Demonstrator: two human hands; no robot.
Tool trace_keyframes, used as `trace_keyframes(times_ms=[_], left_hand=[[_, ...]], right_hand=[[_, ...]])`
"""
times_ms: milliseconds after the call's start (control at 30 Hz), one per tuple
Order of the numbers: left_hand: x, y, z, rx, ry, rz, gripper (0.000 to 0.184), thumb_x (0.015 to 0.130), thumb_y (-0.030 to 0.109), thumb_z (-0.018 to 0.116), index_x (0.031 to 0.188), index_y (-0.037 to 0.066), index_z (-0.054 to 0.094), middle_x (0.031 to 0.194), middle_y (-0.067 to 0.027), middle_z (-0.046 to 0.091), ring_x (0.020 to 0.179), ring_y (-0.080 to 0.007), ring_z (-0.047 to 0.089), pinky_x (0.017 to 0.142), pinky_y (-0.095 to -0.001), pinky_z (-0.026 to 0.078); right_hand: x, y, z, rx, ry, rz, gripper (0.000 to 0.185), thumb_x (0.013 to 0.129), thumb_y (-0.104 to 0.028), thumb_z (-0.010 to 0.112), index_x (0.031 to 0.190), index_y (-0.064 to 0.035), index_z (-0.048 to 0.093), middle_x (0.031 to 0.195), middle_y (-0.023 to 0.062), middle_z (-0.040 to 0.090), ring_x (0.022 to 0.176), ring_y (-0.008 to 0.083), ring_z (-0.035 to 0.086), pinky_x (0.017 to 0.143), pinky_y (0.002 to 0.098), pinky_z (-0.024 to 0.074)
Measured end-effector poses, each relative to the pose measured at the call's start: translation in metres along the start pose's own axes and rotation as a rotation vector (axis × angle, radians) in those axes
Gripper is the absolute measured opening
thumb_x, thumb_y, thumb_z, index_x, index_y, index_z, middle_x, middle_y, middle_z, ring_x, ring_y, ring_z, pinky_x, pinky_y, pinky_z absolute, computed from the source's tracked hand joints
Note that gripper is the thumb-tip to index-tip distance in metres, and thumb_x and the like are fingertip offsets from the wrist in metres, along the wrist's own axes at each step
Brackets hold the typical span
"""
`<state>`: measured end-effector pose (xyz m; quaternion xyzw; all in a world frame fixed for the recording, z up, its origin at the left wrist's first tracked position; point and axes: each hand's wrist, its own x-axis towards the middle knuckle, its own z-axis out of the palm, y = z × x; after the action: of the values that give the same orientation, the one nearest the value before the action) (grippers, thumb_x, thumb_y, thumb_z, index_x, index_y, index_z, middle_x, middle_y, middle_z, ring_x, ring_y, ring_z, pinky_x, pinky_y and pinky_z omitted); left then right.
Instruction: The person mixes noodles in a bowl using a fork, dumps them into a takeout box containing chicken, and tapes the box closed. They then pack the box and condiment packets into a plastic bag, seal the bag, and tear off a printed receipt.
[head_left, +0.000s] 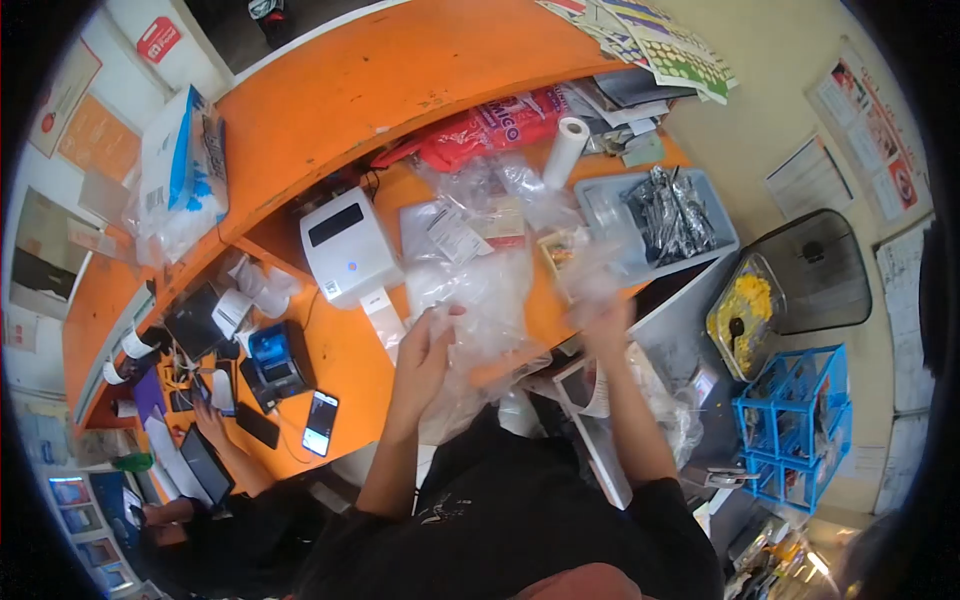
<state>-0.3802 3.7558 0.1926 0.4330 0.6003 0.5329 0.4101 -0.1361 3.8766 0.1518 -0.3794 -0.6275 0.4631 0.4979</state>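
Observation:
My left hand point(428, 342) is closed, with thumb and fingers pinched at the edge of a clear plastic bag point(478, 300) spread on the orange counter. My right hand point(602, 318) is smeared by motion beside the blue-grey bin point(727, 243). A blurred, see-through film shows just above its fingers, and whether they grip it cannot be made out. In the bin lie many foil-like packets point(672, 215). Printed paper slips point(460, 236) rest on the plastic beyond my left hand. A small box point(560, 252) stands left of the bin, partly hidden.
A white label printer point(350, 245) with a paper strip stands left of the plastic. A white roll point(567, 152) and red bag point(500, 130) sit under the shelf. At left, a phone point(320, 423) lies near a co-worker's hand point(212, 424). Blue racks point(795, 430) stand right.

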Motion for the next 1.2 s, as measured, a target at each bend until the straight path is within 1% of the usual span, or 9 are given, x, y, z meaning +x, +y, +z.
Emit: trace_keyframes(times_ms=[67,200,367,567,700,833,933,1000,1200], left_hand=[[-0.005,0.000,0.009,0.084,-0.051,0.111,0.025,0.100,0.015,0.048,0.115,0.004,0.064,0.088,-0.0043,0.061,0.064,-0.0072,0.053,0.058,-0.0224,0.043],[-0.036,0.020,0.040,0.330,-0.543,0.281,0.026,0.089,0.006,0.054,0.113,0.004,0.064,0.108,-0.0149,0.066,0.103,-0.0312,0.064,0.092,-0.0383,0.049],[-0.090,0.037,0.099,0.122,-1.219,0.522,0.024,0.089,0.013,0.058,0.111,0.010,0.067,0.102,-0.0108,0.066,0.099,-0.0307,0.063,0.088,-0.0421,0.050],[-0.072,0.044,0.089,0.145,-1.177,0.646,0.026,0.089,0.024,0.062,0.108,0.008,0.067,0.104,-0.0112,0.065,0.100,-0.0297,0.063,0.085,-0.0420,0.050],[-0.084,0.069,0.112,-0.356,-0.806,0.009,0.036,0.096,0.035,0.052,0.100,0.001,0.065,0.106,-0.0183,0.060,0.070,-0.0191,0.064,0.054,-0.0272,0.049],[-0.098,0.071,0.150,-0.351,-0.886,0.198,0.042,0.099,0.037,0.047,0.098,-0.001,0.064,0.116,-0.0226,0.054,0.061,-0.0130,0.062,0.045,-0.0183,0.043],[-0.136,0.070,0.188,-0.409,-0.995,0.078,0.042,0.101,0.036,0.044,0.099,-0.001,0.063,0.118,-0.0214,0.054,0.061,-0.0133,0.062,0.045,-0.0194,0.043],[-0.169,0.068,0.217,-0.407,-1.071,0.007,0.042,0.102,0.036,0.043,0.100,-0.001,0.063,0.119,-0.0206,0.054,0.062,-0.0135,0.062,0.046,-0.0199,0.043],[-0.267,0.079,0.298,-0.351,-1.180,-0.002,0.042,0.102,0.036,0.043,0.101,-0.001,0.063,0.123,-0.0196,0.052,0.067,-0.0146,0.063,0.049,-0.0210,0.043]], right_hand=[[-0.027,-0.006,0.057,-0.159,-0.547,-0.148,0.003,0.076,-0.008,0.069,0.077,-0.0055,0.070,0.099,0.0116,0.069,0.093,0.0240,0.066,0.084,0.0370,0.0516],[-0.102,0.139,0.170,0.158,-0.562,-0.040,0.022,0.083,-0.016,0.068,0.102,-0.0064,0.066,0.103,0.0127,0.067,0.096,0.0293,0.064,0.088,0.0395,0.0501],[-0.119,0.123,0.148,-0.036,-0.446,0.304,0.026,0.086,-0.015,0.064,0.111,-0.0060,0.063,0.110,0.0138,0.066,0.101,0.0296,0.063,0.090,0.0392,0.0495],[-0.170,0.077,0.085,-0.055,-0.364,0.475,0.032,0.090,-0.014,0.060,0.121,-0.0055,0.060,0.118,0.0150,0.064,0.106,0.0300,0.062,0.093,0.0388,0.0487],[-0.213,-0.042,-0.005,-0.032,-0.361,0.410,0.035,0.093,-0.013,0.058,0.128,-0.0051,0.058,0.124,0.0158,0.063,0.110,0.0302,0.061,0.094,0.0385,0.0482],[-0.269,-0.175,-0.143,-0.006,-0.356,0.137,0.035,0.093,-0.008,0.059,0.128,-0.0004,0.062,0.131,0.0181,0.062,0.122,0.0315,0.059,0.100,0.0376,0.0472],[-0.375,-0.176,-0.255,-0.183,0.066,0.303,0.026,0.092,-0.013,0.065,0.113,0.0016,0.069,0.116,0.0137,0.069,0.111,0.0277,0.065,0.093,0.0406,0.0503],[-0.431,-0.150,-0.320,-0.611,0.465,0.470,0.043,0.085,-0.024,0.073,0.123,-0.0064,0.063,0.127,0.0150,0.062,0.123,0.0282,0.056,0.103,0.0400,0.0430],[-0.598,-0.026,-0.425,-1.346,0.016,0.856,0.118,0.057,-0.037,0.091,0.154,-0.0219,0.027,0.151,0.0224,0.032,0.140,0.0455,0.029,0.110,0.0601,0.0268]])
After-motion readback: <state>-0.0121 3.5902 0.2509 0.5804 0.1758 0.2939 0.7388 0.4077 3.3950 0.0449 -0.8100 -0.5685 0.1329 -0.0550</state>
